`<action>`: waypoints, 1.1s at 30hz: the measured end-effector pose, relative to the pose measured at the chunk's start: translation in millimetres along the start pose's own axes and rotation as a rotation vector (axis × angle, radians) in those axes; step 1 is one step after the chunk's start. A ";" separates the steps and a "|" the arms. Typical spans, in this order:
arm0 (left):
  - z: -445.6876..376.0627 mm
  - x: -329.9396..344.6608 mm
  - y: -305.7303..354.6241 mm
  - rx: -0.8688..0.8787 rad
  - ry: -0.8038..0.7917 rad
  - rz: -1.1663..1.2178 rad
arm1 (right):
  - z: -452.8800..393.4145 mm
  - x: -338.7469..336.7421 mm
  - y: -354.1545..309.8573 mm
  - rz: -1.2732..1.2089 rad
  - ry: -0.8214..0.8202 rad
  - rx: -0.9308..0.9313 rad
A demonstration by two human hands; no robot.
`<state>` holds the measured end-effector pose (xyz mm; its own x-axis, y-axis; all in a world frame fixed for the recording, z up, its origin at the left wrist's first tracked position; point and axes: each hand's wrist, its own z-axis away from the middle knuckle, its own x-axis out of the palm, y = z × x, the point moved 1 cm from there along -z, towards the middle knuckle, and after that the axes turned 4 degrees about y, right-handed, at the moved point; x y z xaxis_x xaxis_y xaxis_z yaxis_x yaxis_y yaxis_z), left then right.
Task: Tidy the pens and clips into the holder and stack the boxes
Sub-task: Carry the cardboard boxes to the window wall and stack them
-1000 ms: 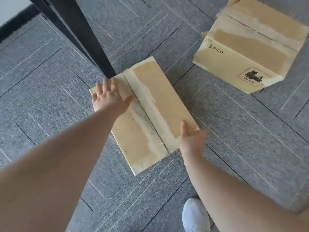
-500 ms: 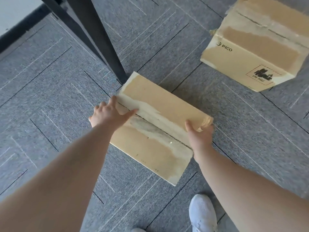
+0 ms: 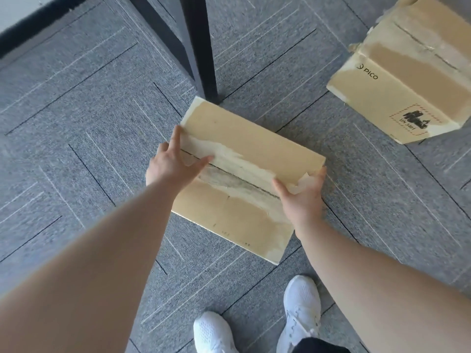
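Two cardboard boxes on the grey carpet (image 3: 76,123), well apart: a bigger box printed PICO (image 3: 407,80) at upper right, a flatter box (image 3: 244,174) in the middle, just in front of a black table leg (image 3: 201,47). Turned since a second ago, that flatter box, its taped seam now running across the view rather than away from it, its far corner near the foot of the leg. Clamped now between both palms: left hand (image 3: 173,166) on the left end with thumb across the torn tape, right hand (image 3: 303,197) on the right end beside a ragged paper flap. Probably squared up for a lift onto the PICO box; stacking not yet done. No pens, clips or holder in view. Two white shoes (image 3: 300,309) at the bottom edge.
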<state>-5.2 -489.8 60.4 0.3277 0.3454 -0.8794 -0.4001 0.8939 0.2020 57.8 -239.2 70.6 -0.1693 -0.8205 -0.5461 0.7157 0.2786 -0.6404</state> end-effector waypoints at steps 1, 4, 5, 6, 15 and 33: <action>7.7 -11.8 -8.6 -0.029 0.003 0.020 | 9.0 0.4 -13.0 0.012 -0.021 -0.033; 33.7 -54.8 -37.5 -0.118 0.037 0.091 | 41.1 4.3 -54.7 0.057 -0.077 -0.109; 42.5 -70.4 -48.4 -0.149 0.056 0.118 | 53.7 6.3 -69.7 0.081 -0.093 -0.140; 51.5 -87.0 -59.9 -0.187 0.071 0.144 | 66.4 9.9 -84.9 0.115 -0.113 -0.179; 124.9 -232.7 -188.8 -0.490 0.189 0.380 | 199.9 78.1 -235.6 0.428 -0.371 -0.441; 158.9 -439.4 -500.9 -0.835 0.407 0.516 | 453.9 352.1 -424.4 0.556 -0.692 -0.719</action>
<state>187.2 -1043.9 414.1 -0.2986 0.3672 -0.8809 -0.9204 0.1331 0.3676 2.0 -873.0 395.3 0.6186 -0.5312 -0.5789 -0.0166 0.7278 -0.6856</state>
